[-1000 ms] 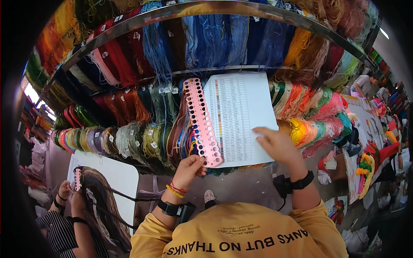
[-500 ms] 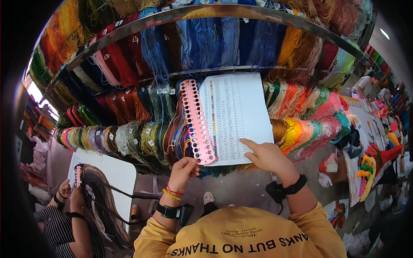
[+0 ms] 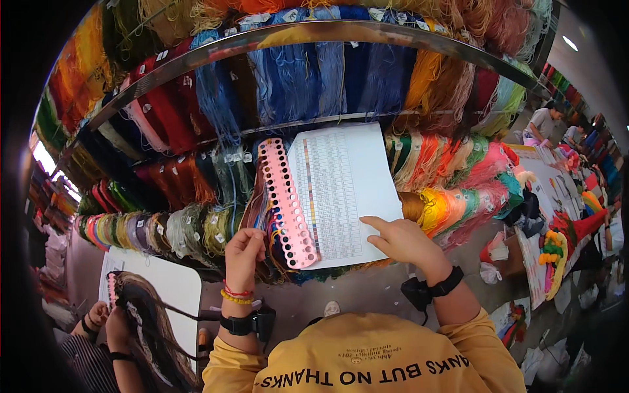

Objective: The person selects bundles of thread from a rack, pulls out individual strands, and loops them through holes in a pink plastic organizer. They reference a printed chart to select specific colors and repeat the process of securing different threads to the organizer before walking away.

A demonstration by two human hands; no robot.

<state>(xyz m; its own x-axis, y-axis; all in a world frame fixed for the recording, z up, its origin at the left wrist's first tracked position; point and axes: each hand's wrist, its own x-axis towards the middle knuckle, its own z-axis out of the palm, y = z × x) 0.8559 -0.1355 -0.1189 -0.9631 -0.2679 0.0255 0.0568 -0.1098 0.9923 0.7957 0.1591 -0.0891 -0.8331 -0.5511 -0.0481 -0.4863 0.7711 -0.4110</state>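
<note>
A white sheet printed with a table and a column of small colour swatches leans against hanging thread skeins in front of me. Along its left edge lies a long pink thread card with two rows of round holes. Coloured threads hang from the card's left side. My left hand is beside the card's lower end, thumb and fingers pinched; whatever is between them is too small to make out. With its index finger stretched out, my right hand touches the sheet's lower right part and holds nothing.
Racks of coloured thread skeins fill the front, crossed by a metal rail. At lower left, another person's hands hold dark threads on a pink card over a white board. A cluttered table stands at right, with people beyond.
My left hand has let go of the pink card's lower end and moved left, its fingers now pinched. My right index finger still points at the sheet. The whole view has shifted slightly.
</note>
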